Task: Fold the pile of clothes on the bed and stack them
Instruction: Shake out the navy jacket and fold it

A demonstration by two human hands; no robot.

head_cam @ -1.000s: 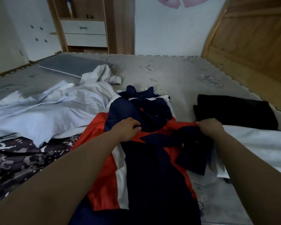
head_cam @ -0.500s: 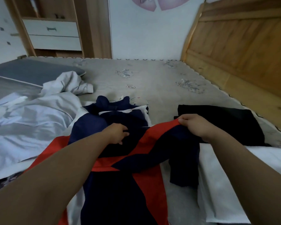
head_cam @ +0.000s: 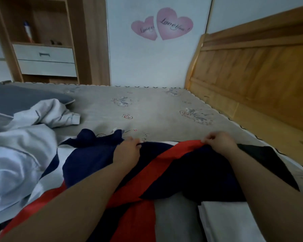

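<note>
The grey bed sheet (head_cam: 147,109) is stretching back to the wall and to the wooden headboard (head_cam: 255,81) on the right, with free space behind the hands. The navy, red and white garment (head_cam: 98,159) is lying across the near part of the bed. The right hand (head_cam: 219,142) is pinching its red edge and the left hand (head_cam: 128,151) is gripping the navy part, probably to pull the cloth flat for a fold. The pale unfolded clothes (head_cam: 19,147) are crowding the left side. A black garment (head_cam: 269,159) is lying just right of the right arm and a white folded piece (head_cam: 224,222) is lying in front, so the free room is mostly ahead.
</note>
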